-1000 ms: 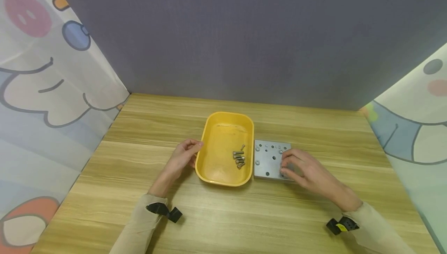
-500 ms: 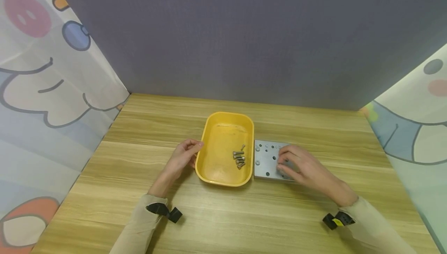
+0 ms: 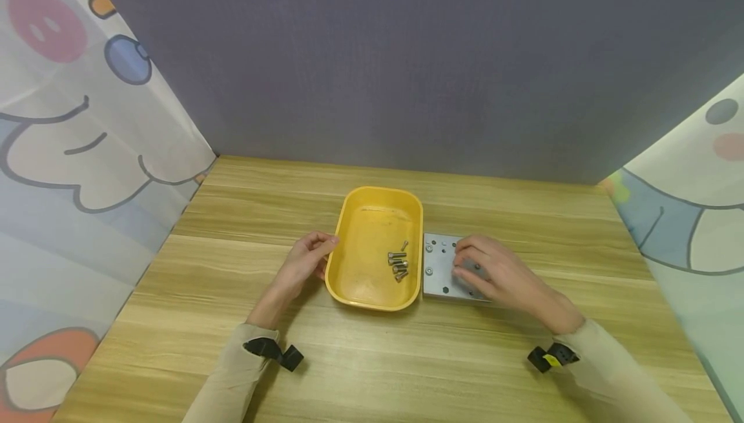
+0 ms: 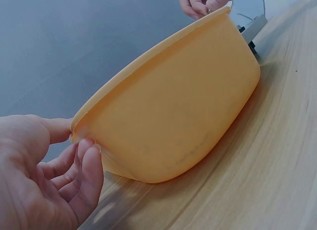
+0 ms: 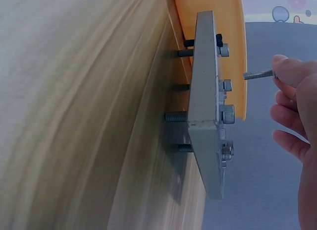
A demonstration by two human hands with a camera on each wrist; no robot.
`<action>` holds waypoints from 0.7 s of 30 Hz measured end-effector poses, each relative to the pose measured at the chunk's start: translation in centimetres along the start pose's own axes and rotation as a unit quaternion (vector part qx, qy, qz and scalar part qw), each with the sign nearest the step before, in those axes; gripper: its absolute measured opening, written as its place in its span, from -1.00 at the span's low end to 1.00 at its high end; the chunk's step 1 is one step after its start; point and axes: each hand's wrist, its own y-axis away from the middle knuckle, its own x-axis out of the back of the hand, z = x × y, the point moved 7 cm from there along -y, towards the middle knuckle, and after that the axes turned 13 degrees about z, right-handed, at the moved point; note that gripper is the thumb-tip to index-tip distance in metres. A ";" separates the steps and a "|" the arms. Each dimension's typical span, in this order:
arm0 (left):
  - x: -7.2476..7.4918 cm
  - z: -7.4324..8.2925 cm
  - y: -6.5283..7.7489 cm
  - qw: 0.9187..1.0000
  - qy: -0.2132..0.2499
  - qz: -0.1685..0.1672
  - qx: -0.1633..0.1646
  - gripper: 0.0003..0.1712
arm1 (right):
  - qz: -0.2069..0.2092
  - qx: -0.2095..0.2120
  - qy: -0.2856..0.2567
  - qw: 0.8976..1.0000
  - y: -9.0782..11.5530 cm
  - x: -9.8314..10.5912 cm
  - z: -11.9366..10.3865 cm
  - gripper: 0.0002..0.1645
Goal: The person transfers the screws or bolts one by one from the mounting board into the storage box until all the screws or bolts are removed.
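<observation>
My left hand (image 3: 303, 259) pinches the left rim of a yellow plastic tray (image 3: 360, 229); the left wrist view shows the thumb over the edge and curled fingers beneath. Several socket-head bolts (image 3: 398, 260) lie in the tray's right half. Directly right of the tray is a grey metal plate (image 3: 446, 276) with holes and seated bolts. My right hand (image 3: 501, 274) is above the plate and covers part of it. In the right wrist view its thumb and finger pinch a threaded bolt (image 5: 258, 75), held apart from the plate with its tip toward it.
Threaded ends (image 5: 176, 116) stick out below the raised plate. Under everything is a wooden tabletop (image 3: 372, 365), backed by a dark grey panel (image 3: 372, 68). Cartoon-printed curtains (image 3: 87, 152) hang at both sides.
My right hand has slid leftward over the plate, uncovering some of its right side. The left hand, the tray and the bolts in it have stayed put.
</observation>
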 end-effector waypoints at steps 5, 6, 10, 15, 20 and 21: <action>0.0 -0.1 -0.1 1.000 0.002 -0.001 0.005 -0.54 | -0.004 0.002 -0.001 1.000 -0.6 -0.1 -0.1 -0.80; 0.0 -0.2 -0.1 1.000 0.002 -0.001 0.006 -0.54 | -0.006 0.002 -0.003 1.000 -0.7 -0.2 -0.1 -0.80; 0.0 -0.2 -0.1 1.000 0.006 -0.002 0.006 -0.54 | -0.005 0.011 -0.007 1.000 -1.3 -0.3 -0.1 -0.75; 0.0 -0.2 -0.1 1.000 0.007 -0.003 0.007 -0.54 | 0.001 0.038 -0.011 0.999 -2.0 -0.5 -0.2 -0.61; 0.0 -0.2 -0.1 1.000 0.007 -0.003 0.008 -0.53 | -0.003 0.048 -0.016 0.999 -2.7 -0.8 -0.2 -0.59; 0.0 -0.2 0.0 1.000 0.006 -0.003 0.007 -0.53 | -0.005 0.048 -0.017 0.999 -2.9 -0.8 -0.3 -0.58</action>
